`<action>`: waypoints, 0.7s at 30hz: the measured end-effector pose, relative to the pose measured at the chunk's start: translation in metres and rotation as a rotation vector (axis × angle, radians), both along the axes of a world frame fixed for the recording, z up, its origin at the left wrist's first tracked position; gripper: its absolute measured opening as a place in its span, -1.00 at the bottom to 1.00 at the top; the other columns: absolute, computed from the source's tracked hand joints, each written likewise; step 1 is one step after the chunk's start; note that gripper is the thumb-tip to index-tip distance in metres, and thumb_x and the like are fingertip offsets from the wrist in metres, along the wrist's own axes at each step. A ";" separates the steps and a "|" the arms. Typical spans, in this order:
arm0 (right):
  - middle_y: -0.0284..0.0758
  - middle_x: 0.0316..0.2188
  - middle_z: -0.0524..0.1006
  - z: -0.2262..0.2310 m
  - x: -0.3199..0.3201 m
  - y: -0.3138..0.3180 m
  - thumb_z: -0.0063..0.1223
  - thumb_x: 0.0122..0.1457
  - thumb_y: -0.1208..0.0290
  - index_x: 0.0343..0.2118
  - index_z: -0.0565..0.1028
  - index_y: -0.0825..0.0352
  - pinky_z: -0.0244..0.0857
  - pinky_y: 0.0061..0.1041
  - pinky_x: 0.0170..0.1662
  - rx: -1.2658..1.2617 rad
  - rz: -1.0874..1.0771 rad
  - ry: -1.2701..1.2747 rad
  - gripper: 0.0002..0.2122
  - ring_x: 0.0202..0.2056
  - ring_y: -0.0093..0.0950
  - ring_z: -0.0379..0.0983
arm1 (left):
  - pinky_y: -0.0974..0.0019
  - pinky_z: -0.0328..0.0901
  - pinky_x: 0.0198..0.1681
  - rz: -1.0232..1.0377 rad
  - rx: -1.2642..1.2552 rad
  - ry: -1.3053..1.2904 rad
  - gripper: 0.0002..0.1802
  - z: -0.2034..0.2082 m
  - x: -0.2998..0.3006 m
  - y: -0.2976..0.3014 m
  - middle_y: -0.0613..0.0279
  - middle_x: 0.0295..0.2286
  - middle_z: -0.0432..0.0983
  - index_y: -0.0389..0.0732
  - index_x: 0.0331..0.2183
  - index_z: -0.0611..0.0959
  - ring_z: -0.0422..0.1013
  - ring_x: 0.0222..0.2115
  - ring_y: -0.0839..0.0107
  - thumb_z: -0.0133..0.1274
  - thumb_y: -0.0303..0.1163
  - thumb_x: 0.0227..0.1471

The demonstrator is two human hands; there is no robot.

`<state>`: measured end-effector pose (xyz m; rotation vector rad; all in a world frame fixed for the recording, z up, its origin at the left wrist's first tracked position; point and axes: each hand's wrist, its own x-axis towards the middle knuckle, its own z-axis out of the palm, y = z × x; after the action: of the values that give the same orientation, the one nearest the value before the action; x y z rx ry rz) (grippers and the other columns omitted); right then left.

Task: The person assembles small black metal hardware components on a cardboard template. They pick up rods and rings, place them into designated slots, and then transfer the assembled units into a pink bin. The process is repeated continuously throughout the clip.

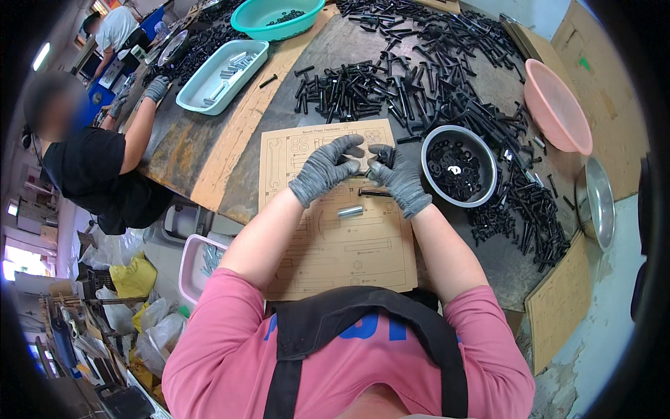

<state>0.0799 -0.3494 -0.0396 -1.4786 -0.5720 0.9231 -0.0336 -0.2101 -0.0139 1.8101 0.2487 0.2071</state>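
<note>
Both my hands wear grey knit gloves and meet above a brown cardboard sheet (335, 272) printed with hardware outlines. My left hand (326, 169) has its fingers and thumb apart, tips pointing at the right hand. In my right hand (400, 180) the fingers are curled round small black hardware, which looks like bolts (381, 158); how many is hidden by the glove. Below the hands, a black bolt (375, 193) lies on the sheet, its right end close to the right hand. A silver metal sleeve (350, 211) rests just under it.
Black bolts (349, 91) pile up across the table. Right of my hand stands a metal bowl (493, 183) of black washers and nuts. A pink basin (558, 105) leans farther right. Ahead left are a tray (188, 98) of silver sleeves and a turquoise basin (279, 33). A co-worker (98, 160) sits left.
</note>
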 end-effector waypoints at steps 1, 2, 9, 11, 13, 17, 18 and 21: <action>-0.32 -0.34 0.41 -0.004 -0.002 -0.001 -0.05 0.05 0.59 -0.08 0.28 0.32 0.37 -0.68 -0.46 0.054 -0.050 0.089 -0.67 -0.42 -0.56 0.42 | 0.41 0.32 -0.30 0.037 0.198 0.033 -0.53 -0.005 -0.002 0.004 0.22 -0.32 0.45 -0.19 -0.11 0.45 0.37 -0.38 0.50 0.13 -0.38 -0.15; -0.32 -0.34 0.41 -0.007 -0.002 -0.001 -0.05 0.05 0.58 -0.08 0.28 0.31 0.37 -0.67 -0.45 0.048 -0.021 0.075 -0.67 -0.42 -0.56 0.43 | 0.42 0.32 -0.30 0.076 0.395 0.081 -0.53 -0.010 -0.003 0.007 0.21 -0.31 0.45 -0.19 -0.11 0.45 0.37 -0.39 0.51 0.12 -0.38 -0.15; -0.11 -0.27 0.40 -0.024 0.007 -0.012 0.04 -0.06 0.44 -0.29 0.44 0.35 0.23 -0.39 -0.12 -0.219 0.049 -0.849 -0.78 -0.21 -0.22 0.35 | 0.24 0.23 -0.14 -0.111 0.659 0.151 -0.58 -0.039 0.004 0.012 0.02 -0.32 0.41 -0.23 -0.16 0.48 0.34 -0.25 0.12 0.06 -0.29 -0.12; -0.12 -0.30 0.39 -0.030 0.011 -0.013 0.02 -0.04 0.44 -0.26 0.44 0.32 0.24 -0.37 -0.14 -0.393 0.131 -0.968 -0.76 -0.23 -0.21 0.36 | 0.24 0.25 -0.16 -0.102 0.644 0.150 -0.62 -0.041 0.010 0.008 0.02 -0.34 0.41 -0.22 -0.20 0.51 0.35 -0.27 0.14 0.04 -0.27 -0.11; -0.11 -0.29 0.39 -0.036 0.013 -0.013 -0.01 -0.03 0.46 -0.21 0.42 0.29 0.24 -0.34 -0.15 -0.414 0.147 -1.036 -0.74 -0.24 -0.21 0.36 | 0.25 0.26 -0.18 -0.079 0.741 0.193 -0.64 -0.040 0.017 0.003 0.04 -0.37 0.41 -0.19 -0.21 0.52 0.36 -0.29 0.14 0.04 -0.28 -0.11; -0.16 -0.34 0.48 -0.042 0.014 -0.019 -0.08 0.01 0.56 -0.11 0.36 0.38 0.31 -0.47 -0.34 -0.176 -0.151 -0.936 -0.69 -0.44 -0.32 0.43 | 0.24 0.28 -0.22 -0.079 0.807 0.221 -0.63 -0.035 0.022 -0.002 0.06 -0.39 0.40 -0.11 -0.22 0.53 0.37 -0.33 0.14 0.09 -0.27 -0.18; -0.18 -0.34 0.48 -0.042 0.014 -0.022 -0.09 0.02 0.57 -0.08 0.33 0.37 0.31 -0.50 -0.39 -0.173 -0.184 -0.714 -0.67 -0.48 -0.38 0.42 | 0.24 0.28 -0.23 -0.075 0.794 0.222 -0.62 -0.034 0.023 -0.003 0.06 -0.38 0.40 -0.10 -0.22 0.53 0.37 -0.33 0.14 0.10 -0.27 -0.19; -0.27 -0.34 0.47 -0.041 0.011 -0.028 -0.15 0.06 0.59 -0.02 0.26 0.34 0.27 -0.64 -0.58 -0.173 -0.215 -0.091 -0.63 -0.64 -0.59 0.34 | 0.23 0.28 -0.22 -0.071 0.811 0.247 -0.61 -0.034 0.026 -0.009 0.08 -0.35 0.39 -0.10 -0.22 0.54 0.37 -0.33 0.13 0.10 -0.26 -0.19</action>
<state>0.0908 -0.3772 -0.0803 -1.7078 -0.3965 0.7540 -0.0075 -0.2191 -0.0478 2.6518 0.2969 0.0253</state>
